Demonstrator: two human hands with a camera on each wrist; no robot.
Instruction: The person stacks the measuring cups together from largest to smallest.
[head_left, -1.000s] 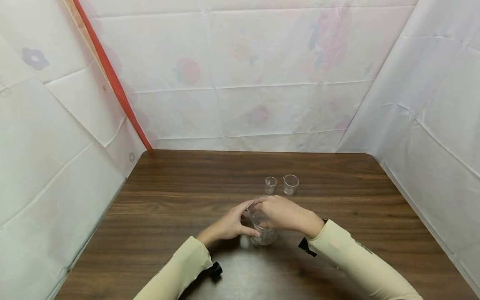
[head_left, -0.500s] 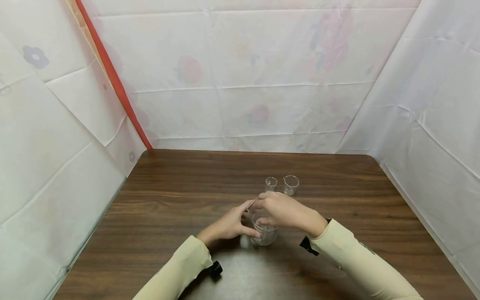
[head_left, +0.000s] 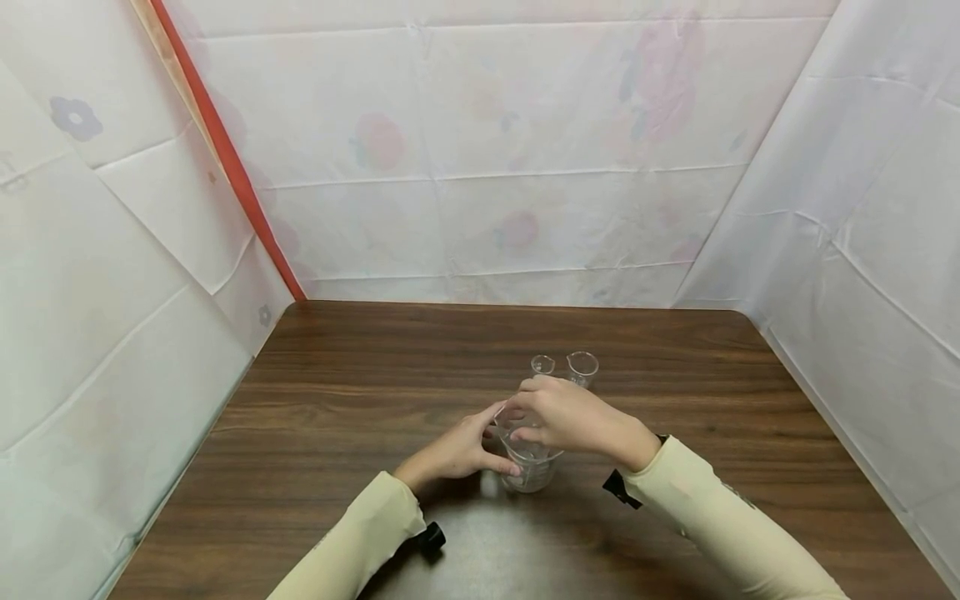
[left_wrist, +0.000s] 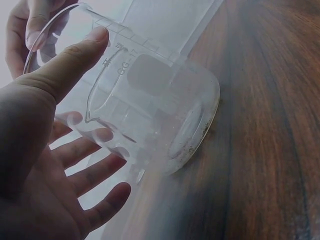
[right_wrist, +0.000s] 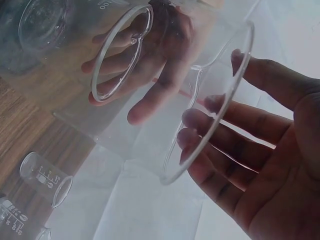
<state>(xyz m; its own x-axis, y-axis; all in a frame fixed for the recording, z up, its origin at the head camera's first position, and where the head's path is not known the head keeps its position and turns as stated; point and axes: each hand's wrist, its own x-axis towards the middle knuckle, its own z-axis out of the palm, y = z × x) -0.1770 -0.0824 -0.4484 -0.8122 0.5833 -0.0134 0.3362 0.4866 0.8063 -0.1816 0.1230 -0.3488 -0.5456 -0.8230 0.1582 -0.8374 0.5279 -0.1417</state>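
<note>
My left hand [head_left: 461,447] holds a large clear glass beaker [head_left: 534,477] standing on the table, its thumb along the near wall and its spread fingers on the other side. In the left wrist view the beaker wall [left_wrist: 200,90] bears white markings. Inside it sits a smaller glass beaker [right_wrist: 101,62], whose spouted rim shows through the glass in the right wrist view. My right hand [head_left: 572,419] is at the large beaker's mouth, its thumb and fingertips [right_wrist: 192,120] reaching in past the rim, apart from the inner beaker and gripping nothing visible.
Two small glass beakers [head_left: 543,364] [head_left: 583,364] stand just beyond my right hand, partly hidden by it. The brown wooden table [head_left: 360,358] is bounded by white printed sheets [head_left: 480,225] at the back and sides.
My right hand has risen up out of the large beaker toward its rim, its fingers drawing away from the inside. My left hand and the large beaker stay in place.
</note>
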